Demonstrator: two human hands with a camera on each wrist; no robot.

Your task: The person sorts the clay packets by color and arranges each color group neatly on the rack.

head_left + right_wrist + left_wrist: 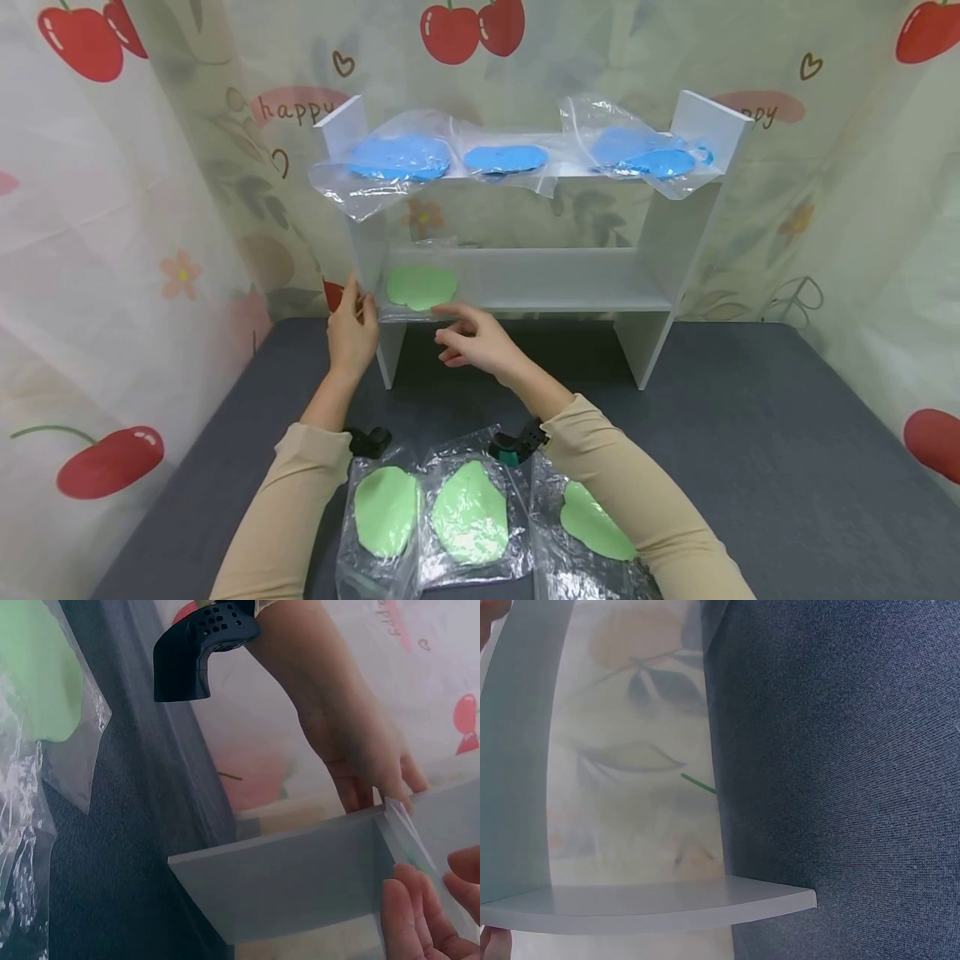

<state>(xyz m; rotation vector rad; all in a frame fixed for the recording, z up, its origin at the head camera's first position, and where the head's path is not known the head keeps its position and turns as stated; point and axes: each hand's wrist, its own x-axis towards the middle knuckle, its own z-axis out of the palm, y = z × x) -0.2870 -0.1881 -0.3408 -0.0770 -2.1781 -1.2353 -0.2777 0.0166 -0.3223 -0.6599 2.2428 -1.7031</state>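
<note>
A clear plastic bag with a flat pale-green piece (422, 287) lies at the left end of the white shelf's middle board (555, 279). My right hand (483, 340) is at the bag's front edge, its index finger stretched out to touch it and the other fingers loosely bent below. At the shelf's left side panel (370, 250), my left hand (352, 329) grips the front edge. In the right wrist view the left hand (352, 742) reaches over that panel, close to the bag's corner. What the green piece is made for cannot be told.
Bags with flat blue pieces (401, 157) lie along the top board, some overhanging its front. Several more bagged green pieces (470, 512) lie on the dark table (765, 450) near the front, partly under the forearms. A patterned curtain (187, 167) surrounds the table.
</note>
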